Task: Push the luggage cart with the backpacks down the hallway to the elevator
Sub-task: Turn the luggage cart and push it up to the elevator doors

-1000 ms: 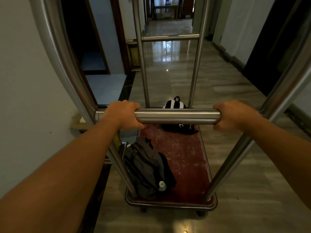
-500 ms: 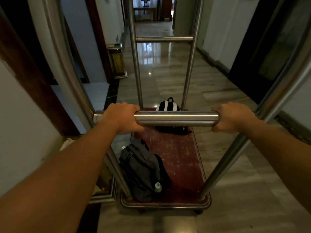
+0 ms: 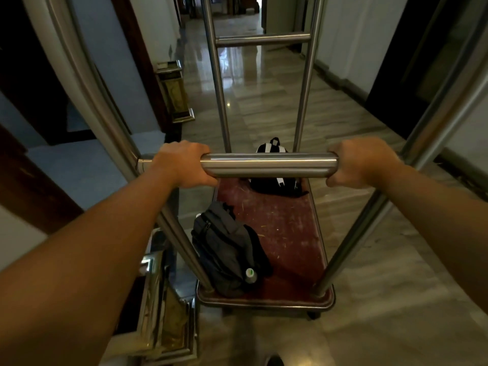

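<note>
Fingers (image 3: 203, 151) of the left hand (image 3: 183, 165) are wrapped over the cart's push bar (image 3: 268, 165), thumb underneath, clamped near its 9 o'clock end; right hand (image 3: 361, 162) is closed on the same bar at the 3 o'clock end, knuckles up. Both forearms run straight out to the bar. Cart (image 3: 266, 302) sits dead ahead on the marble floor (image 3: 396, 273), steel uprights rising at all four corners, red carpeted deck scuffed and flecked with debris. Grey backpack (image 3: 224, 247) lies on the deck at about 7 o'clock, against the near-left upright, with a green-and-white round tag on its lower side. Black backpack (image 3: 276, 180) with white stripes stands at the 12 o'clock end of the deck, between the two far uprights, partly hidden behind the bar. Brass bin (image 3: 175, 93) stands against the wall at 10 o'clock; a second brass-and-chrome bin (image 3: 169, 313) sits just beside the cart at 8 o'clock. Hallway runs on toward 12 o'clock, dark doorways on both sides. Elevator: cannot tell which opening, if any.
</note>
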